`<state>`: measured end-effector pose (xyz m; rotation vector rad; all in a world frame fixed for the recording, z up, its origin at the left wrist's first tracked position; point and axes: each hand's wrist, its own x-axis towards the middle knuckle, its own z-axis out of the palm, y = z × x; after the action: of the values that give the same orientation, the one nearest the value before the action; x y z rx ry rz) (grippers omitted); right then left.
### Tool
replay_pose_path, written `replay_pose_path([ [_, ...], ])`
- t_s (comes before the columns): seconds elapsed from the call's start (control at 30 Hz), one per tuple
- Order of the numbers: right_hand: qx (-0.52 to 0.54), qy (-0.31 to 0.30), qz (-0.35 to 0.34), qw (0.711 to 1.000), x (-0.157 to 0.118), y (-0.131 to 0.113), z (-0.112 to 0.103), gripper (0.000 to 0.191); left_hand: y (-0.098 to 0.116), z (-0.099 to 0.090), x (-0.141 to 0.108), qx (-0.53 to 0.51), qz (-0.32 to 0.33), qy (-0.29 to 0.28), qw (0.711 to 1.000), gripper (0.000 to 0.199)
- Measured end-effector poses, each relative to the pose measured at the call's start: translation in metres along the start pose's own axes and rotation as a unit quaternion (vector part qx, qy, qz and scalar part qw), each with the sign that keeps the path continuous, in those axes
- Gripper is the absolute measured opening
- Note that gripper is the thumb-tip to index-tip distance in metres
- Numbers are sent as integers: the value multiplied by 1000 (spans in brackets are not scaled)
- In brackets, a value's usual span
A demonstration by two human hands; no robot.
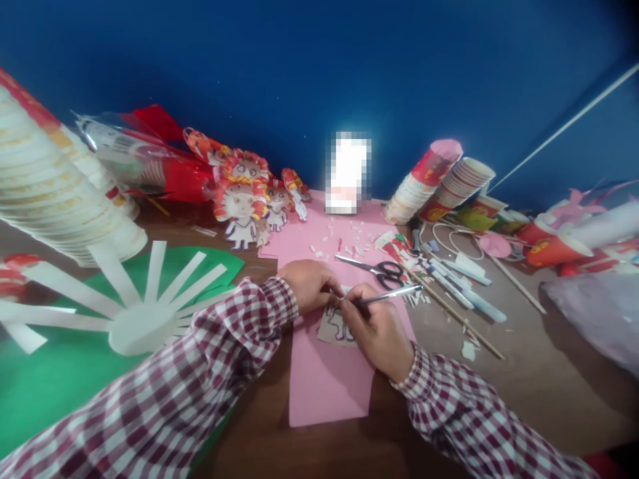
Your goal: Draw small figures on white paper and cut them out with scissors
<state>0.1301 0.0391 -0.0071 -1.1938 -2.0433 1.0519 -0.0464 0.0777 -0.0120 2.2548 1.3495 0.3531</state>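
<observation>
My right hand point(382, 326) is closed round a slim silver pen point(392, 295) that points up to the right. Its fingertips meet those of my left hand point(312, 286), which is pinched at something too small to make out. Just under the fingers, a paper piece with a dark-outlined drawn figure point(333, 330) lies on pink paper point(329, 392); my right hand covers part of it. Beyond the hands, scissors point(369, 267) with black handles lie partly open on the pink paper among small white scraps.
Left are green paper point(44, 399), a cut paper cup point(142, 329) with splayed strips and stacked cups point(60, 179). Paper figures point(241, 216) stand behind. Right are markers point(479, 303), a wooden stick point(482, 339), more cups point(456, 189) and a plastic bag point(594, 313).
</observation>
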Motion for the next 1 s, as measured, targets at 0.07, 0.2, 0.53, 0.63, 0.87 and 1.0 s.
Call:
replay_pose_path([
  [0.07, 0, -1, 0, 1000, 0, 0, 0, 17, 0, 0, 0, -1, 2, 3, 1000, 22],
  [0.2, -11, 5, -2, 1000, 0, 0, -1, 17, 0, 1, -1, 1, 0, 5, 1000, 22],
  [0.53, -12, 3, 1, 1000, -1, 3, 0, 18, 1, -1, -1, 11, -6, 0, 1000, 22],
  [0.63, -14, 2, -2, 1000, -1, 2, 1, 18, 2, -2, -1, 7, -3, 2, 1000, 22],
  [0.87, -19, 6, -8, 1000, 0, 2, 1, 17, 2, -2, -1, 7, -3, 0, 1000, 21],
  [1.0, -23, 7, -8, 1000, -1, 3, 1, 16, 3, -2, -1, 6, -8, -1, 1000, 21],
])
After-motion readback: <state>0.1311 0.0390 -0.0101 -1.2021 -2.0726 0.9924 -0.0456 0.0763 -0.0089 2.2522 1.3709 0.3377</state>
